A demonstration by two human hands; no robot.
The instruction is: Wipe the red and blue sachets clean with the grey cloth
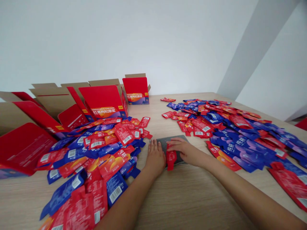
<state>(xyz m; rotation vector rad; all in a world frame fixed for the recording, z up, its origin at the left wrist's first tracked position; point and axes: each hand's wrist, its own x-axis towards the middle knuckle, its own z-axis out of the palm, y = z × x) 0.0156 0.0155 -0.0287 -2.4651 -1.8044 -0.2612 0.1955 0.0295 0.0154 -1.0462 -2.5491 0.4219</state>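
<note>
A dark grey flat pad (182, 157) lies on the table between the two piles. On it rests a red sachet (171, 158), its narrow spout end pointing toward me. My left hand (155, 156) lies flat at the pad's left edge, fingers stretched out and close together, beside the sachet. From the right, my right hand (185, 150) reaches over the sachet with bent fingers and grips its upper part; the fingertips partly hide it.
A heap of red and blue sachets (112, 137) spreads on the left, and a bigger heap (230, 127) covers the right. Open red cartons (103, 99) line the table's left rear, with another carton (136, 89) against the wall. The wooden table (177, 198) runs beneath everything.
</note>
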